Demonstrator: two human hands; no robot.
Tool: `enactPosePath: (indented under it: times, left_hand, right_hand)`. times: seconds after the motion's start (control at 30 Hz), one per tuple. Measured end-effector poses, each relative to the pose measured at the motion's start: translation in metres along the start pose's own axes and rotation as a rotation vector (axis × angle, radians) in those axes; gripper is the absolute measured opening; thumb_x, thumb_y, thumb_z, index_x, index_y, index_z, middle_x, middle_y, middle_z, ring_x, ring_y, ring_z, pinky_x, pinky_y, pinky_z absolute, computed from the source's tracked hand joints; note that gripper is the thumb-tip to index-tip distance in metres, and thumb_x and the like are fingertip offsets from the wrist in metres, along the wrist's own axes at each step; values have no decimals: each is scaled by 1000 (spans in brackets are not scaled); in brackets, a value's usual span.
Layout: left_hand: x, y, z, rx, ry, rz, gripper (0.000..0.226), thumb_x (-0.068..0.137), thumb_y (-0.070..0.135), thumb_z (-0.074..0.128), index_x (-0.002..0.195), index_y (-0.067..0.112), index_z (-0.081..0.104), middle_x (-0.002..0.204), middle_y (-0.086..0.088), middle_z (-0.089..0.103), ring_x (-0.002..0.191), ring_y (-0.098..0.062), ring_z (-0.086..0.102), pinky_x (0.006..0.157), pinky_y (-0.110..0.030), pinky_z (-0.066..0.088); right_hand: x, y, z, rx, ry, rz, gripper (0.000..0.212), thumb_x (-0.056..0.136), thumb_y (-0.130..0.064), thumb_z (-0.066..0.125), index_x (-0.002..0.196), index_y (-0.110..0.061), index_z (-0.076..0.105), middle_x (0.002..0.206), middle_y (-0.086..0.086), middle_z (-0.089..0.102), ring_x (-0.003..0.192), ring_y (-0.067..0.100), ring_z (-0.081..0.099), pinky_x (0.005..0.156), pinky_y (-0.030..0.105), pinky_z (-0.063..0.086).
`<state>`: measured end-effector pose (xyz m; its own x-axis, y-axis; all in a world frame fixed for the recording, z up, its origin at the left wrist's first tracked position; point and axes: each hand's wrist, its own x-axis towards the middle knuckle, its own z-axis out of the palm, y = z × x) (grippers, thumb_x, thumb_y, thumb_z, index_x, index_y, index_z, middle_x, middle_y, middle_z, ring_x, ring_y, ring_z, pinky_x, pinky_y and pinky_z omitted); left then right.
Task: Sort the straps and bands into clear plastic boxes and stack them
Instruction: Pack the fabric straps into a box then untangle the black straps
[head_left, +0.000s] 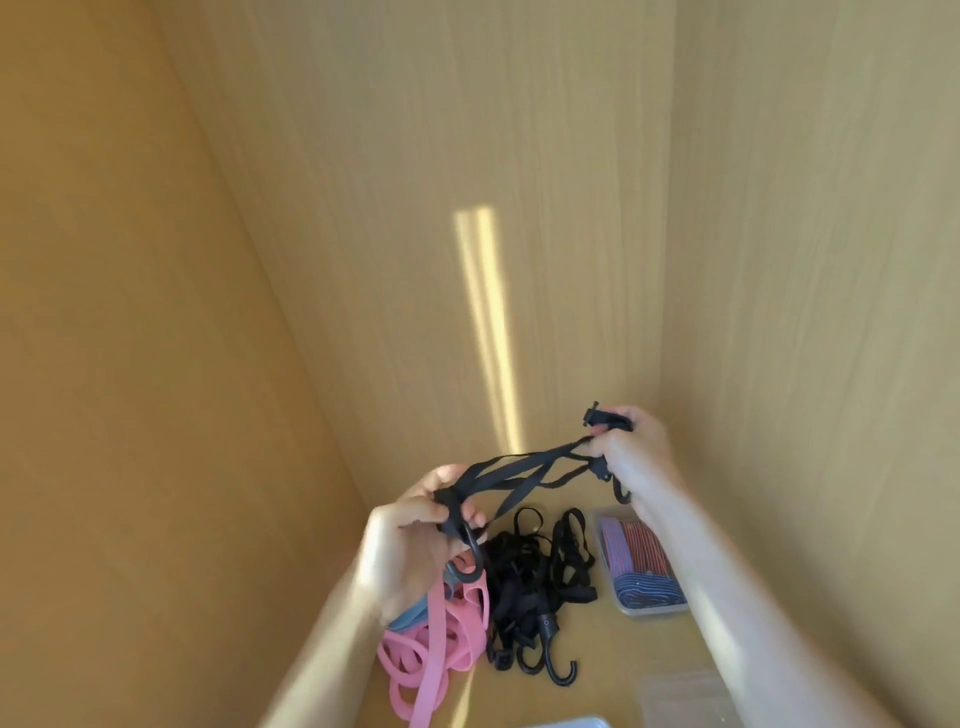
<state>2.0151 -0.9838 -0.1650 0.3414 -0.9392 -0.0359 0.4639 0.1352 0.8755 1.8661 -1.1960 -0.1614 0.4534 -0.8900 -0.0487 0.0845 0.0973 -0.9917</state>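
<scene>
- Hands mid-frame stretch a black flat elastic strap with hooks (524, 475) between them: left hand (415, 535) grips its hooked end, right hand (631, 457) pinches the other
- Black strap pile (535, 582) lies below, pink rubber bands (441, 644) lower left
- Clear plastic box of red-blue cords (641, 566) sits lower right

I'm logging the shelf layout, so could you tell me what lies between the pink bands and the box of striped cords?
In the head view, a tangled pile of black hooked straps lies between them.
</scene>
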Motion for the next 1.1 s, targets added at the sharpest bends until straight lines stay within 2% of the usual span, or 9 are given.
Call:
enactPosePath:
  times: [0.13,0.27,0.4,0.63,0.73,0.8,0.9,1.0,1.1]
  left_hand:
    - [6,-2,-1,158,219,-30,35,89,-5,62,122,1,54,79,-14,57,66,-24,60,51,-29,52]
    - [10,-4,-12,313,462,30,30,90,-12,60,118,-1,62,112,-24,69,84,-27,75,63,-30,59]
    - [11,-3,-23,303,591,19,17,94,5,66,109,-1,63,97,-17,75,81,-28,75,64,-34,58]
    - [6,2,-28,-110,501,-130,22,103,21,45,95,6,60,68,-6,59,40,-8,32,30,-17,21]
    - [2,1,-26,-129,373,-126,29,96,34,64,78,13,58,70,-3,52,46,-6,31,30,-16,20]
    - [2,1,-27,-43,369,-89,17,85,14,72,79,11,57,75,-5,56,51,-7,43,31,-15,26]
    - [3,4,-27,148,434,-54,12,92,-7,57,92,5,60,89,-14,68,76,-21,71,49,-26,56]
    - [4,8,-27,354,489,-93,31,91,-8,42,111,4,62,113,-18,68,101,-34,71,77,-43,63]
    - [4,14,-19,677,432,-145,34,92,-1,44,114,14,64,119,-8,62,100,-23,65,69,-31,62]
  right_hand:
    - [-2,11,2,88,-29,39,38,76,16,67,105,-9,67,99,7,69,82,21,62,71,35,49]
    - [-3,4,-8,381,-131,58,42,79,22,57,114,-1,61,98,8,62,83,24,62,71,36,54]
    - [-2,0,-16,551,-147,82,33,84,21,47,101,-5,59,85,7,55,62,20,48,52,26,44]
    - [6,17,-20,436,93,235,19,88,7,46,85,-8,57,69,5,47,46,13,40,37,20,24]
    - [7,25,-18,420,83,253,15,90,5,48,93,-8,55,70,7,50,49,13,43,44,23,28]
    - [8,28,-17,413,85,266,20,92,7,45,101,-7,56,74,9,54,53,15,47,45,23,34]
    - [7,31,-19,441,94,269,26,92,11,41,105,-2,60,83,12,58,59,16,51,43,22,44]
    - [7,34,-21,424,87,268,27,92,10,43,109,2,63,90,16,58,60,17,51,43,22,49]
    - [5,37,-21,377,48,314,14,92,9,50,103,5,59,98,25,59,65,23,61,48,26,56]
